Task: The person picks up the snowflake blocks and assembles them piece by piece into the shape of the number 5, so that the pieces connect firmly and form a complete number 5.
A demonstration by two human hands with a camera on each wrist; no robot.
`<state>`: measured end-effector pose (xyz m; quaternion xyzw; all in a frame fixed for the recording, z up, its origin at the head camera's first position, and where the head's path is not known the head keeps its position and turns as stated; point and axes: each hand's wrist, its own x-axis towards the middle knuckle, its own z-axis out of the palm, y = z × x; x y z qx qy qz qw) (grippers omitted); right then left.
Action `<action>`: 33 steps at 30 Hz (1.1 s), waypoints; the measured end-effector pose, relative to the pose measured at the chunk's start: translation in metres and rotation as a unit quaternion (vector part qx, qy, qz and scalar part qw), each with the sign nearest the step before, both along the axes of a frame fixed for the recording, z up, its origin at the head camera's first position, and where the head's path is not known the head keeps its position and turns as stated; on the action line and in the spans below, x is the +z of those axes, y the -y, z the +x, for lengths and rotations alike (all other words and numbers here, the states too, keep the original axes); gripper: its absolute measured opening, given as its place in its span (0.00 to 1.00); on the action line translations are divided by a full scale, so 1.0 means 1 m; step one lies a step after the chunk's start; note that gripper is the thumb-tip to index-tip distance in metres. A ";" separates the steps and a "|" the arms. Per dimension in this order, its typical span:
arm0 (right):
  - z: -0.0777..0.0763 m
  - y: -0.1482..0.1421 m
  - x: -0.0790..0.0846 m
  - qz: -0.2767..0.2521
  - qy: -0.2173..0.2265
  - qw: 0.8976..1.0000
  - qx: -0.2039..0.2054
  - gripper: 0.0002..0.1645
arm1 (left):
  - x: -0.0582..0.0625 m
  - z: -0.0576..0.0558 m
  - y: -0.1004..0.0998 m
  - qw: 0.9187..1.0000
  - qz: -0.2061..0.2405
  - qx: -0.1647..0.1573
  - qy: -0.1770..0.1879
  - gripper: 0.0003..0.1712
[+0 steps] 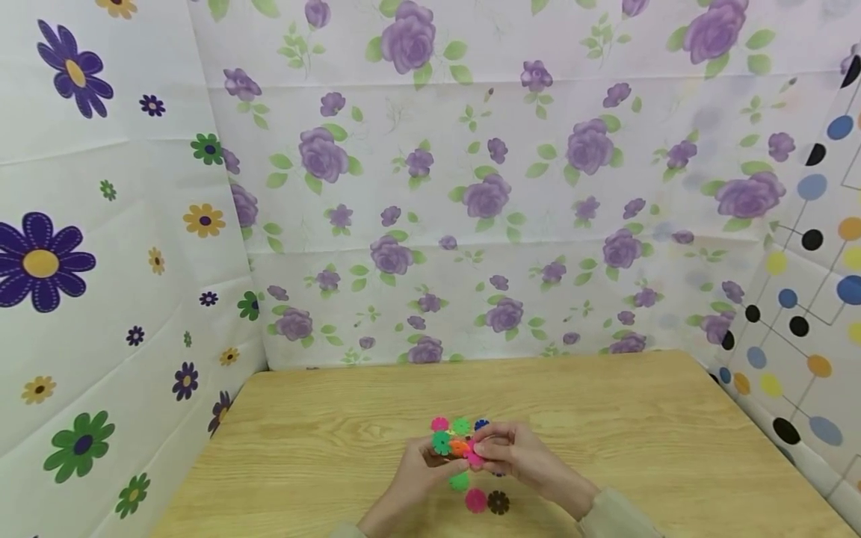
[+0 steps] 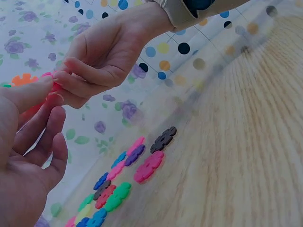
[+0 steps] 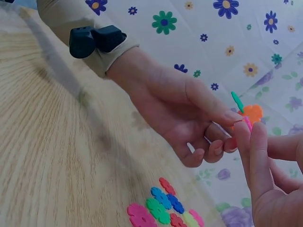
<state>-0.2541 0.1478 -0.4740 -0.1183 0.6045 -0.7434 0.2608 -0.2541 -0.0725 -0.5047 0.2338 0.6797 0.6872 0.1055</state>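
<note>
Both hands meet above the table, around a small joined piece of flower-shaped plastic snowflake discs. In it I see a teal-green disc (image 1: pixel 441 442), an orange disc (image 1: pixel 459 448) and a pink disc (image 1: pixel 474 455). My left hand (image 1: pixel 418 476) pinches the joined piece between thumb and fingers, near the orange disc. From the other side, my right hand (image 1: pixel 531 462) pinches the pink disc between thumb and fingertips. In the right wrist view the green disc (image 3: pixel 237 101) stands at an angle to the orange disc (image 3: pixel 253 113). Fingers partly cover where pink and orange meet.
Loose discs lie flat on the wooden table (image 1: pixel 323 433) below the hands, among them a pink disc (image 1: pixel 475 501), a dark brown disc (image 1: pixel 498 502) and a bright green disc (image 2: pixel 118 196). Patterned cloth (image 1: pixel 484 194) hangs behind the table and at both sides.
</note>
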 end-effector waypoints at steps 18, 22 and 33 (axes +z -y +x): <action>-0.001 0.007 -0.003 0.012 0.007 1.000 -0.018 0.23 | -0.003 0.007 -0.006 0.999 0.030 0.018 0.033 0.24; -0.001 0.007 -0.003 0.029 -0.002 0.999 -0.018 0.21 | -0.002 0.007 -0.007 0.999 0.024 0.030 0.033 0.24; -0.004 -0.005 -0.012 0.091 -0.036 0.995 -0.013 0.21 | -0.009 0.005 -0.004 0.998 -0.008 0.045 0.041 0.28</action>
